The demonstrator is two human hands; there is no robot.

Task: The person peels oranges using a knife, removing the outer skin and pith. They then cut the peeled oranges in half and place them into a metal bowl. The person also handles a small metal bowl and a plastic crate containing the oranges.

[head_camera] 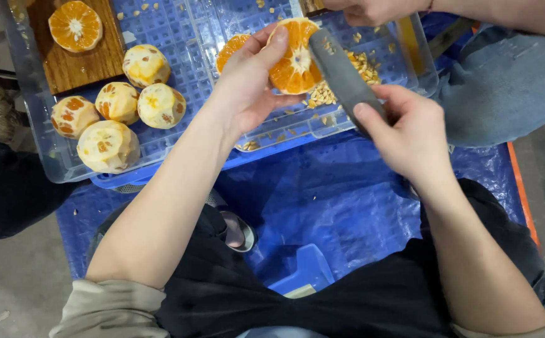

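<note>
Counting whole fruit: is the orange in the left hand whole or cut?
Cut: the orange in the left hand shows its open segmented face.

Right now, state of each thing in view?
Left hand: holding orange half, cut face up.
Right hand: gripping knife, blade against the half.
Peeled oranges: five, whole, in clear tray.
Seeds: piled in tray.
Board: bears another half.

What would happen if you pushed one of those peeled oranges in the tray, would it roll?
Probably, a little. Each peeled orange is round, so a nudge would likely set it rolling, though the tray has a gridded floor and the neighbours sit close, which should stop it soon. With the peel gone it looks soft and moist, so it may feel slippery and squash if squeezed.
</note>
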